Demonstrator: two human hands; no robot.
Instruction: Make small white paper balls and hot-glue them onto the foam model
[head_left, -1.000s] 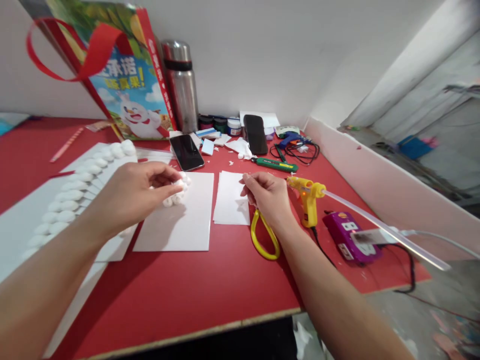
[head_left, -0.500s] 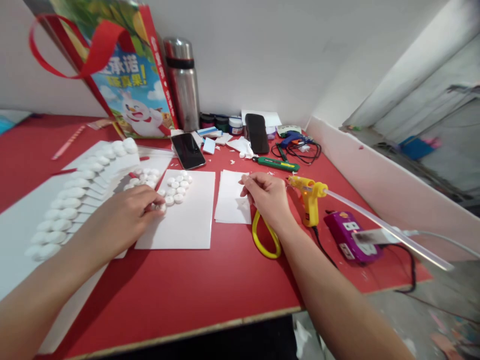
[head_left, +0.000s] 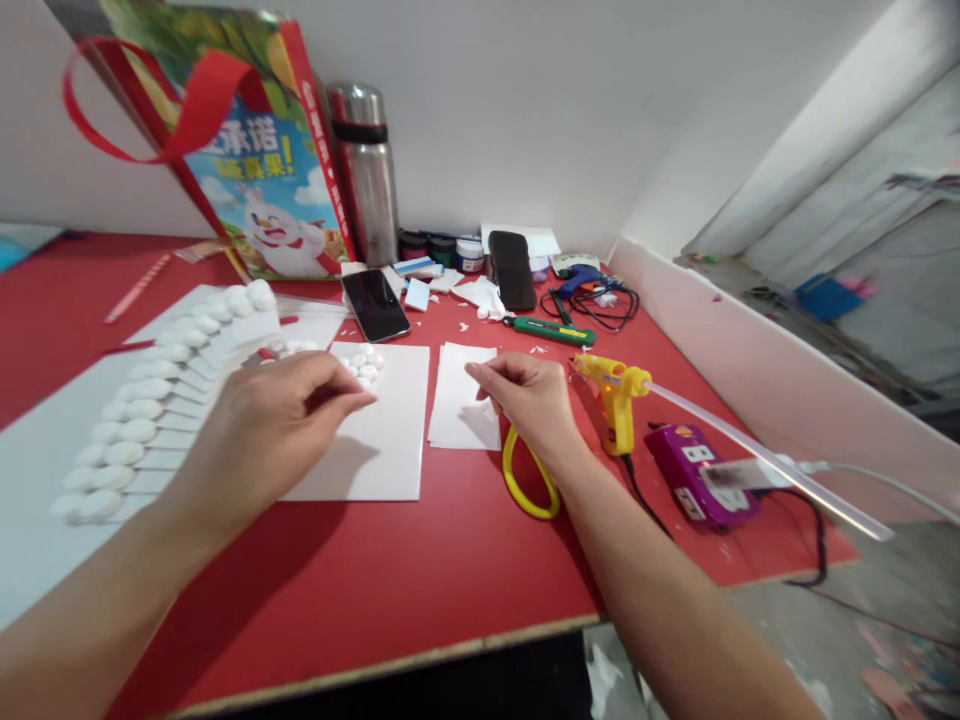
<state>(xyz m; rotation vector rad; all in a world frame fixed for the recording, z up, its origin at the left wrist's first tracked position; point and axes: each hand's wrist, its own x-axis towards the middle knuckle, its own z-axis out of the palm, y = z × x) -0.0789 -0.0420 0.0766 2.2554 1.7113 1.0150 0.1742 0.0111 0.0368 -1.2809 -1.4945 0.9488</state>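
Observation:
My left hand (head_left: 274, 420) hovers over a white sheet (head_left: 375, 440) on the red table (head_left: 420, 570), fingers pinched together; what they hold is hidden. Several small white round pieces (head_left: 364, 365) lie on the sheet just beyond my fingertips. My right hand (head_left: 525, 400) rests on a smaller white paper (head_left: 461, 400), thumb and fingers pinched on something I cannot make out. Yellow scissors (head_left: 529, 485) lie under my right wrist.
A yellow glue gun (head_left: 619, 400) with a long glue stick stands right of my right hand, beside a purple power strip (head_left: 694, 470). White strips with round pieces (head_left: 142, 410) lie left. Two phones (head_left: 375, 303), a steel flask (head_left: 365, 170), a gift bag (head_left: 247, 160) and a green cutter (head_left: 551, 330) sit behind.
My left hand dropped to the white pieces half a second ago, then rose and moved right with fingers pinched. My right hand shifted slightly left over the small paper.

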